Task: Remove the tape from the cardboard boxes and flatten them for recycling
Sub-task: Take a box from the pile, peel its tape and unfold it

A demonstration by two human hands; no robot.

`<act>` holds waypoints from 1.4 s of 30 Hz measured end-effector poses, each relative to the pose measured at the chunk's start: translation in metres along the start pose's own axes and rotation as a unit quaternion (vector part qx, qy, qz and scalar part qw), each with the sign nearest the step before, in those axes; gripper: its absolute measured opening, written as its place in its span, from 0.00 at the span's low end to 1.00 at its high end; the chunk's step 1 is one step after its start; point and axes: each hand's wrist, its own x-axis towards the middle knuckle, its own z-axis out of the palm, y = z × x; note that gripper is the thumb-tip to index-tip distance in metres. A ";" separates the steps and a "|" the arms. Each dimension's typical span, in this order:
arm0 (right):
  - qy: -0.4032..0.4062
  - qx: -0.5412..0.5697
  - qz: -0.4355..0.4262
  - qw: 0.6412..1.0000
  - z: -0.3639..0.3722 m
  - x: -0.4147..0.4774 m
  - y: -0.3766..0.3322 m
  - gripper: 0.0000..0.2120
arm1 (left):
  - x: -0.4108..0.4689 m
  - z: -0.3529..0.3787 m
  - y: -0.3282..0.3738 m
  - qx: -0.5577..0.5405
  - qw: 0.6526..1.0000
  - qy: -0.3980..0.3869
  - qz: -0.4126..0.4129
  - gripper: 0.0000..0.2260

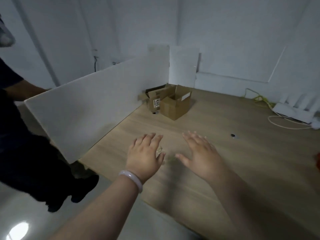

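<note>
Both hands hover palm-down over the near part of the surface point(233, 170), a matt board with pale wood grain. The left hand point(145, 153) has its fingers straight and slightly fanned, gripping nothing that can be made out. A small clear, crinkled, glossy scrap point(159, 150) shows just beside its thumb, too blurred to tell whether it touches. A smooth, pale, rounded bangle point(131, 179) circles that wrist. The right hand point(199, 151) is spread flat and wide, thumb out, and holds nothing. At 12 o'clock from the hands, well apart in the far corner, stand the brown corrugated cardboard boxes. The open-topped box point(173, 108) is squarish with its flaps up. Touching it at 10 o'clock is a second box point(155, 99) with bent flaps and a white label point(156, 103). A smooth white partition panel point(97, 104) runs along the 9 o'clock edge, with a person in dark clothing point(26, 153) beyond it. At 2 o'clock lie a white boxy device point(292, 111) and thin looping cables point(259, 99).
</note>
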 end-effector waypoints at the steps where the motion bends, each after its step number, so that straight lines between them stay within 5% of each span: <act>1: 0.004 0.000 0.011 1.000 0.004 0.011 0.003 0.36 | 0.013 0.008 -0.003 -0.004 1.000 -0.006 0.011 0.26; 12: 0.013 0.002 0.088 0.996 0.042 0.129 0.088 0.36 | 0.154 0.093 -0.003 -0.051 0.995 -0.061 0.055 0.26; 42: -0.057 0.044 0.241 0.968 0.228 0.412 0.241 0.34 | 0.439 0.363 -0.067 -0.167 0.971 -0.168 -0.010 0.33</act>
